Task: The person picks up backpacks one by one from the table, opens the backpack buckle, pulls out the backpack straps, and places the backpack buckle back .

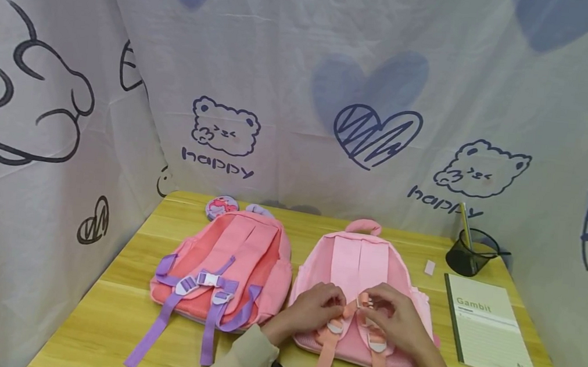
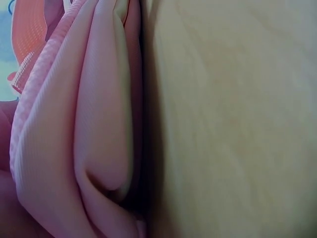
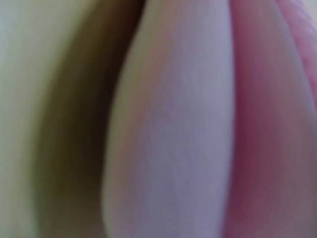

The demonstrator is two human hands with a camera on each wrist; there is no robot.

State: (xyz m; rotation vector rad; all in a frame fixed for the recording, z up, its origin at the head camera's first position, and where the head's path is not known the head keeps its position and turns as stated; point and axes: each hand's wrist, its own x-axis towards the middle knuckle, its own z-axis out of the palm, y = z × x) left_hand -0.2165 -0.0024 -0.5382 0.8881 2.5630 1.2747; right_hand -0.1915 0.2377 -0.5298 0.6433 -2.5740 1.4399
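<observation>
"Pinched between right thumb and fingers: is that the pale buckle (image 1: 359, 303)?"

"Yes, the right hand (image 1: 398, 320) has it, and the left hand (image 1: 317, 307) appears to pinch the orange strap (image 1: 349, 309) just beside it."

"Which hand is nearer the buckle?"

"The right, touching it. It lies between both sets of fingertips, the orange strap angling off to the left."

"And beneath?"

"The light pink backpack (image 1: 360, 265), back side up, its long axis running from the hands toward the handle (image 1: 365, 226) at the far end."

"Farther out?"

"Left, a coral backpack (image 1: 247, 235) with purple straps (image 1: 160, 329); right, a notebook (image 1: 490, 335) flat on the table (image 1: 109, 313)."
</observation>
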